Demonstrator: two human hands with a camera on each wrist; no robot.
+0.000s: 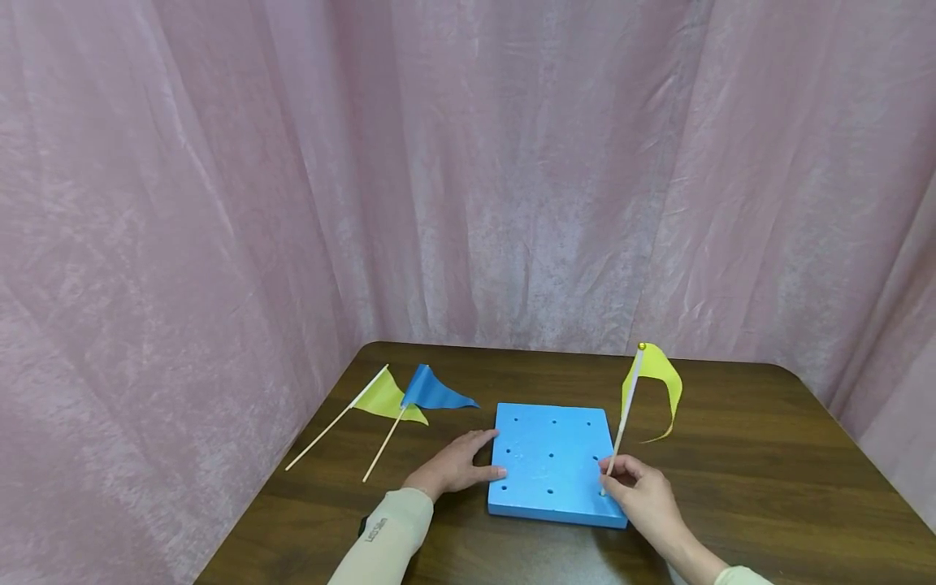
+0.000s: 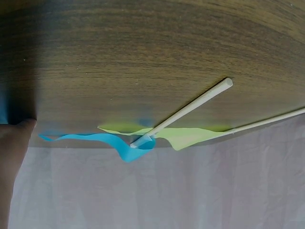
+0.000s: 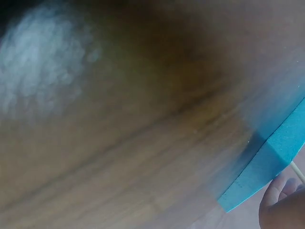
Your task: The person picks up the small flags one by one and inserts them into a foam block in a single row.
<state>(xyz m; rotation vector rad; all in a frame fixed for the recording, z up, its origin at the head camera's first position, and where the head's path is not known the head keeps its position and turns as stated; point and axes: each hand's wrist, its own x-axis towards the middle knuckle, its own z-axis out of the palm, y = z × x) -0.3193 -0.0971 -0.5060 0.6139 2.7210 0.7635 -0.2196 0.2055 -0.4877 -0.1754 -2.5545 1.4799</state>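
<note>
Pinching yellow pennant flag w/ thin wooden stick (image 1: 634,398) in right hand (image 1: 643,497), left hand (image 1: 455,467) flat-fingered steadying square blue foam peg-board (image 1: 550,463), we risk stick snapping if tilted.

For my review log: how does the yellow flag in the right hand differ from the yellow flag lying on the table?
The held yellow flag stands nearly upright, its stick pinched by the right hand at the blue foam board; the lying yellow flag rests flat on the table, untouched. The held flag's cloth curls downward; the lying flag's cloth spreads flat, beside a blue flag. Both are yellow pennants on pale sticks.
</note>
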